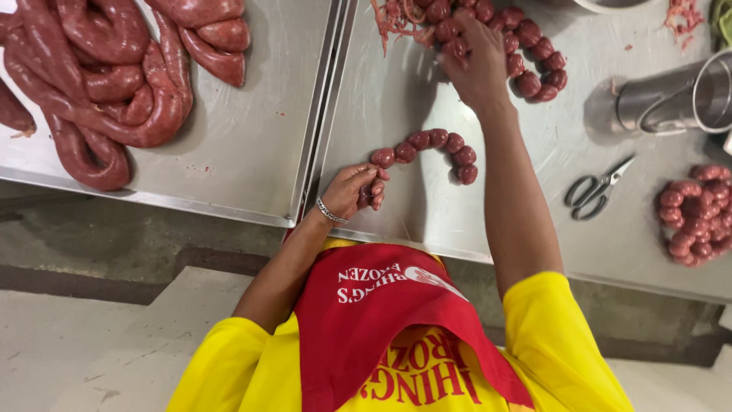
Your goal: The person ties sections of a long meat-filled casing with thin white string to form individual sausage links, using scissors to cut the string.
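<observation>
Head cam looks down on a steel table (427, 206) w/ sausage work in hand. Left hand (353, 189), bracelet (330, 211) on the wrist, is curled closed, pinching the near end of a short link chain (435, 145): small round red links in an arch on the table, approx 8 links, running from the fingers up and over to the right. Right hand (479, 67) reaches further up the table, fingers bent down onto a longer link string (534, 57) that loops in a ring around and right of the hand; it looks to be gripping a link, but the exact grip is hidden by the back of the hand.

Left side: a 2nd steel tray (252, 152) w/ thick uncut sausage coils (99, 84), well apart from both hands. Right side: scissors (596, 189) lying flat, a heap of finished links (695, 214) by the right edge, a metal stuffer tube (671, 95) above the scissors. Meat scraps (393, 19) near the top, just left of the right hand. Person wears a yellow shirt (549, 343) and red apron (366, 320).
</observation>
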